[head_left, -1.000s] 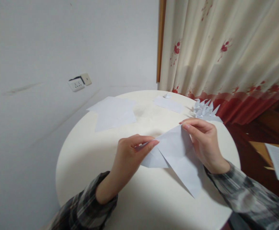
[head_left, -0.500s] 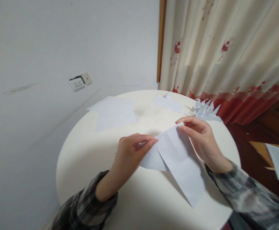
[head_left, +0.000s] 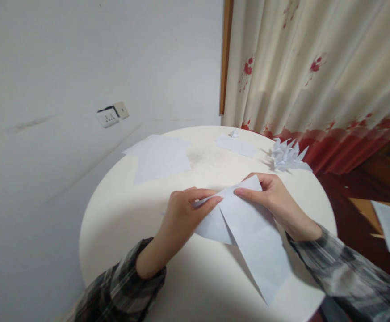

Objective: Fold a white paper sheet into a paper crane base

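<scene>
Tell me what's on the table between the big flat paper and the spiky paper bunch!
In the head view, a smaller flat sheet lies between them, with a tiny folded paper by its far edge.

Single head view — facing forward and down, near the table (head_left: 121,214).

Looks most like an ordinary room in a home. Shows a floral, red-hemmed curtain (head_left: 315,40) beyond the right hand (head_left: 278,201), a scuffed pale wall (head_left: 64,67) with a socket plate (head_left: 107,118) beyond the left hand (head_left: 183,214), a round white surface (head_left: 121,219) beneath both hands, and a dark reddish floor (head_left: 337,185) to their right.
</scene>
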### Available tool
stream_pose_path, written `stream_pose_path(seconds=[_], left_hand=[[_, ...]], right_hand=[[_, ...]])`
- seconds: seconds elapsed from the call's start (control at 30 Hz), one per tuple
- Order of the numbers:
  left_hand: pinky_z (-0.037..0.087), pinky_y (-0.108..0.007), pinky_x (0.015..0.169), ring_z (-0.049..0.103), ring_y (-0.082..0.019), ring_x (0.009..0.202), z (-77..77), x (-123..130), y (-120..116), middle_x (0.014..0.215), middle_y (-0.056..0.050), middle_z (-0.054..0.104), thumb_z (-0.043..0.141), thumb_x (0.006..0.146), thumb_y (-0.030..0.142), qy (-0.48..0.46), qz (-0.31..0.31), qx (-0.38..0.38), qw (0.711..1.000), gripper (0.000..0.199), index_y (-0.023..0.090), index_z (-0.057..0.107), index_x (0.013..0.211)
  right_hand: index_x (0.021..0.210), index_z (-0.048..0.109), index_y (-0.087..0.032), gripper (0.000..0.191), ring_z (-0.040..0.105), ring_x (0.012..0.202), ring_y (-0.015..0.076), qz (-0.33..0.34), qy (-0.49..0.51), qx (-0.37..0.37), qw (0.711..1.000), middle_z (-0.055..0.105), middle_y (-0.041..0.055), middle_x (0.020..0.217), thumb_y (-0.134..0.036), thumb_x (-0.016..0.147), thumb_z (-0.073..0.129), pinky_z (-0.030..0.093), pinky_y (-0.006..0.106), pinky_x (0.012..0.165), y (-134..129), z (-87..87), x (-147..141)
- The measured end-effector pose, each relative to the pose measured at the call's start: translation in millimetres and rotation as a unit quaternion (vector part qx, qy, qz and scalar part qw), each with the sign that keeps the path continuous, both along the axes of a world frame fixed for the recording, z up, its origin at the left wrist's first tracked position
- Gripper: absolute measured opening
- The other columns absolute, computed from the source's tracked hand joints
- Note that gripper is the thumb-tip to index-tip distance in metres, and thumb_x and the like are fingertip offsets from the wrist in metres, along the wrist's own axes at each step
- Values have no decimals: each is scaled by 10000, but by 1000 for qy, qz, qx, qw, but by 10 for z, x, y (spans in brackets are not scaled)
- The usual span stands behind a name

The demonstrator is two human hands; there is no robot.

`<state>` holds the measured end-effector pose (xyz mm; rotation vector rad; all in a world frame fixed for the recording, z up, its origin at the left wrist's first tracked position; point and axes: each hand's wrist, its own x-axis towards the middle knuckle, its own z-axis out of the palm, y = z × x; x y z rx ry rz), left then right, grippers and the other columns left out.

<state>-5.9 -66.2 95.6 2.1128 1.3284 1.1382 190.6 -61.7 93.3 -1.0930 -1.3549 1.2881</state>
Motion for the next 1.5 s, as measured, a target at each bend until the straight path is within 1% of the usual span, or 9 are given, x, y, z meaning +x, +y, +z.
stream_pose_path(seconds=[0.37, 0.83, 1.03, 1.13, 1.23, 1.3, 1.37, 1.4, 1.5], left_hand=[[506, -194, 604, 641, -125, 654, 20, 6, -8, 783, 25, 721, 659, 734, 243, -14, 1, 1, 1000, 108, 247, 726, 818], [512, -216, 598, 643, -141, 655, 32, 7, -25, 779, 12, 720, 638, 755, 268, -9, -3, -1, 1000, 122, 240, 724, 838], [501, -254, 701, 657, -162, 737, 14, -5, 57, 827, -10, 720, 621, 763, 258, 60, -14, 19, 998, 116, 225, 717, 820], [490, -253, 735, 660, -167, 787, -78, 28, 251, 843, -17, 719, 625, 756, 244, 112, -74, -27, 991, 120, 205, 709, 833], [485, -257, 769, 652, -162, 827, -256, 108, 472, 894, -24, 711, 615, 775, 253, 164, -131, -71, 975, 165, 189, 687, 909], [474, -322, 819, 638, -192, 853, -407, 173, 557, 900, -41, 702, 641, 762, 279, 217, -83, -26, 972, 263, 178, 652, 1004], [417, -381, 925, 562, -229, 1040, -557, 236, 565, 1103, -76, 635, 643, 767, 273, 245, -35, 61, 967, 347, 168, 598, 1095], [405, -378, 946, 535, -223, 1081, -625, 263, 545, 1154, -82, 606, 626, 783, 266, 251, -32, 88, 964, 357, 169, 574, 1123], [365, -336, 1013, 464, -180, 1181, -783, 323, 451, 1268, -89, 525, 548, 844, 276, 264, -91, 129, 952, 414, 158, 466, 1232]], right_hand=[[644, 564, -146, 264, 483, 502, 74, -7, -8, 13, 1000, 561, -18, 607, -351, 639, 731, 369, 179, 433, 12, -9, 8], [649, 564, -155, 254, 477, 504, 84, -9, -9, 16, 1000, 559, -19, 608, -352, 637, 725, 360, 194, 437, 2, 9, -6], [646, 553, -156, 236, 456, 495, 77, -3, -64, 17, 998, 533, -33, 589, -335, 626, 705, 331, 195, 444, 29, -9, 9], [623, 554, -153, 214, 423, 470, 66, 17, -109, 13, 994, 498, -50, 542, -302, 592, 705, 304, 194, 444, 120, -149, 85], [571, 523, -148, 236, 426, 470, 68, 28, -121, -10, 992, 492, -50, 521, -295, 565, 707, 307, 202, 461, 266, -402, 187], [588, 514, -148, 241, 431, 465, 73, 11, -116, -30, 993, 506, -42, 530, -308, 575, 694, 311, 207, 459, 368, -588, 245], [599, 503, -151, 246, 431, 463, 79, -1, -112, -38, 993, 506, -37, 532, -310, 574, 688, 311, 211, 453, 452, -741, 283], [604, 502, -152, 242, 434, 463, 84, -6, -114, -35, 993, 505, -34, 532, -314, 579, 681, 309, 212, 449, 485, -795, 294], [618, 523, -149, 216, 449, 482, 94, -30, -167, -8, 986, 522, -22, 551, -308, 582, 666, 317, 216, 458, 550, -859, 298]])
